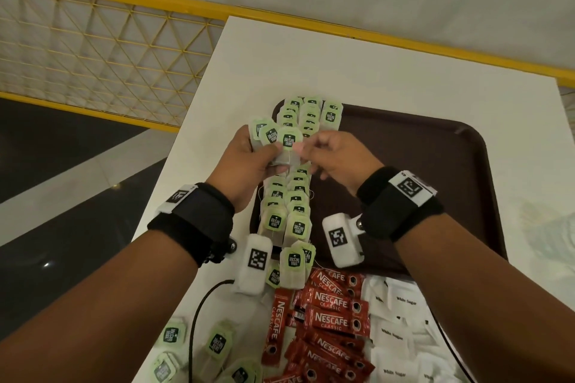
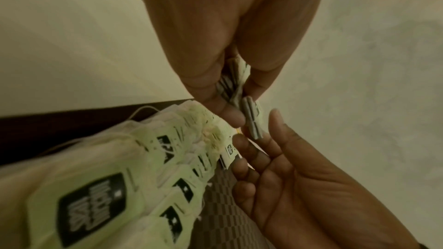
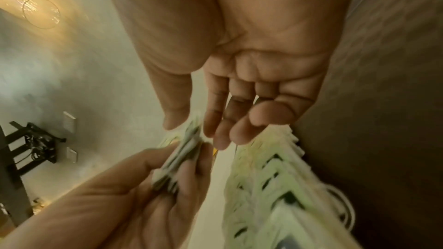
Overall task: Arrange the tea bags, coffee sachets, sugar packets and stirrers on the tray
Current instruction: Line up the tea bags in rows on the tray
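Note:
My left hand [image 1: 273, 155] grips a fanned stack of green-tagged tea bags [image 1: 270, 135] above the left side of the dark brown tray [image 1: 435, 165]. My right hand [image 1: 301, 149] pinches the front tea bag [image 1: 289, 141] of that stack between thumb and fingers. In the left wrist view the left hand [image 2: 239, 101] holds the stack edge-on, and the right hand's fingers [image 2: 254, 156] curl under one bag [image 2: 251, 118]. Two rows of tea bags [image 1: 286, 205] lie overlapped along the tray's left edge. Red coffee sachets [image 1: 333, 311] and white sugar packets [image 1: 398, 320] lie on the table in front of the tray. No stirrers are in sight.
Loose tea bags [image 1: 217, 342] lie at the table's near left corner beside a black cable [image 1: 199, 314]. The white table [image 1: 311, 65] ends just left of the tray. A yellow mesh railing [image 1: 109, 40] stands beyond it. The tray's right part is bare.

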`<action>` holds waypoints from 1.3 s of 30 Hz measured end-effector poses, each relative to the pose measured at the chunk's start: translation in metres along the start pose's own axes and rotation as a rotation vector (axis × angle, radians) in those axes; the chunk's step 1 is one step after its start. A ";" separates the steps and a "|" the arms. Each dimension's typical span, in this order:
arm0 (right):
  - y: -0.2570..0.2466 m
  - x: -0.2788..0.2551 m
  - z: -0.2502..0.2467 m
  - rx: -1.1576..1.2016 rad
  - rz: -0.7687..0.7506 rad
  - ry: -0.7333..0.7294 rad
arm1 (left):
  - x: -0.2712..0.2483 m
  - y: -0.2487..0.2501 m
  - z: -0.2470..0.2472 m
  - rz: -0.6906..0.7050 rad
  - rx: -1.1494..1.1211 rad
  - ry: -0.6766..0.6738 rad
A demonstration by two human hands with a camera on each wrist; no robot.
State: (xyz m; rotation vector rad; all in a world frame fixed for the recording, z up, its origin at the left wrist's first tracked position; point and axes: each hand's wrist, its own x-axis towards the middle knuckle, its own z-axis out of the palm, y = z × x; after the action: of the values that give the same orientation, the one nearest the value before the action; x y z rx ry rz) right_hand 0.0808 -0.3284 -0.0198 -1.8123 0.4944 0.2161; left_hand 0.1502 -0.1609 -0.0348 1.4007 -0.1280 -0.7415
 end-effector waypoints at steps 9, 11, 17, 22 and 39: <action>0.025 0.027 -0.023 0.158 0.100 0.344 | 0.009 0.003 0.005 -0.052 -0.064 0.050; 0.033 0.039 -0.035 0.077 0.158 0.410 | 0.009 0.003 0.004 -0.106 -0.089 0.052; 0.035 0.058 -0.040 -0.135 0.181 0.403 | 0.009 0.002 -0.001 -0.156 -0.106 -0.003; 0.028 0.064 -0.039 -0.230 0.210 0.424 | 0.007 0.000 -0.004 -0.130 -0.071 -0.028; 0.016 0.006 -0.008 0.172 0.027 0.147 | 0.005 0.002 0.019 -0.090 0.060 -0.087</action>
State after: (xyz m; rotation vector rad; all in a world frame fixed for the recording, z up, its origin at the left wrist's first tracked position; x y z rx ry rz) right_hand 0.0781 -0.3412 -0.0334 -1.6605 0.6225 0.0568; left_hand 0.1450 -0.1797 -0.0310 1.4388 -0.1573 -0.8796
